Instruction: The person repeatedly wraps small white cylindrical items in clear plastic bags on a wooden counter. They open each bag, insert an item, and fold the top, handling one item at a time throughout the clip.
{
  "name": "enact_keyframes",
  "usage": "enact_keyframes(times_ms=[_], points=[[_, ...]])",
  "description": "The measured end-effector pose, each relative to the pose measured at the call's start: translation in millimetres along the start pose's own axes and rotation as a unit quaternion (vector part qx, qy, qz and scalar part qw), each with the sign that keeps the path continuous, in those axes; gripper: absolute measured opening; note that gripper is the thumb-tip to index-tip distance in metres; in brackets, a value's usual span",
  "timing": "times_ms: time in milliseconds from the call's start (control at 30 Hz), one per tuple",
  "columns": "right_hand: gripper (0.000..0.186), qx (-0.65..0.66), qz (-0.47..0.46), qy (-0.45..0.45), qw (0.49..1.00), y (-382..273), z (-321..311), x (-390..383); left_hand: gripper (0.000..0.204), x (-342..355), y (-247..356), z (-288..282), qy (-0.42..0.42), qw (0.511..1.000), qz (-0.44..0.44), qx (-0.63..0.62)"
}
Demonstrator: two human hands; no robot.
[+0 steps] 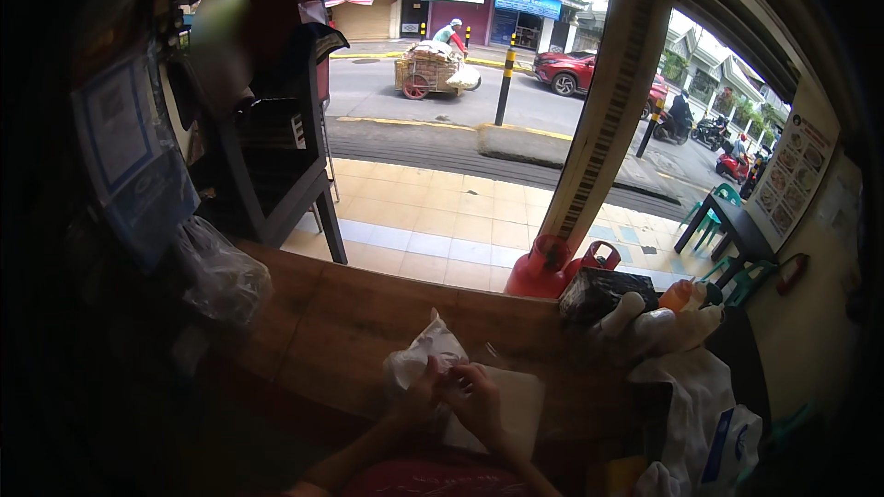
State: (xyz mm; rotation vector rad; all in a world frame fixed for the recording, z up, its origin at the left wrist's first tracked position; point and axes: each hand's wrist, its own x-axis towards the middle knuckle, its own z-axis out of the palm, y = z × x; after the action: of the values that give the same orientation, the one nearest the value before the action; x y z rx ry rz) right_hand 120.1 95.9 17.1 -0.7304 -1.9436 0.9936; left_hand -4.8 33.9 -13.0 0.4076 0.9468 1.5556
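White plastic bag [433, 346] sits mid worktop [322, 327], peak pointing away from the person. Left hand [419, 398] and right hand [475, 399] at its near side, fingers bent, nearly meeting; can't tell if either grips it. Pale flat square [517, 405] partly under right hand. Clear bag [221, 274] at left, dark box [603, 294] at right, red gas cylinders [537, 273] beyond the far edge
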Motion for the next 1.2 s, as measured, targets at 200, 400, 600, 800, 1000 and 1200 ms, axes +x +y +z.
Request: enact_keyframes(times_ms=[200,400,600,800,1000,1200], points=[[0.023,-0.01,0.043,-0.024,0.999,18,-12,-9,0.053,-24,-8,6,0.026,0.986,0.045,0.156],[0.02,0.022,0.142,-0.082,0.986,12,-33,-20,0.024,-39,3,5,0.016,0.941,0.07,0.331],[0.019,0.149,0.186,-0.104,0.966,9,-45,-27,0.022,-61,-6,28,0.08,0.922,0.148,0.349],[0.024,0.375,0.3,-0.2,0.854,19,-46,-36,0.015,-81,-11,48,0.131,0.937,0.131,0.297],[0.023,0.458,0.341,-0.213,0.793,24,-46,-46,0.014,-85,-23,44,0.176,0.956,0.12,0.203],[0.024,0.443,0.328,-0.197,0.811,23,-57,-46,0.014,-75,-40,42,0.156,0.962,0.164,0.153]])
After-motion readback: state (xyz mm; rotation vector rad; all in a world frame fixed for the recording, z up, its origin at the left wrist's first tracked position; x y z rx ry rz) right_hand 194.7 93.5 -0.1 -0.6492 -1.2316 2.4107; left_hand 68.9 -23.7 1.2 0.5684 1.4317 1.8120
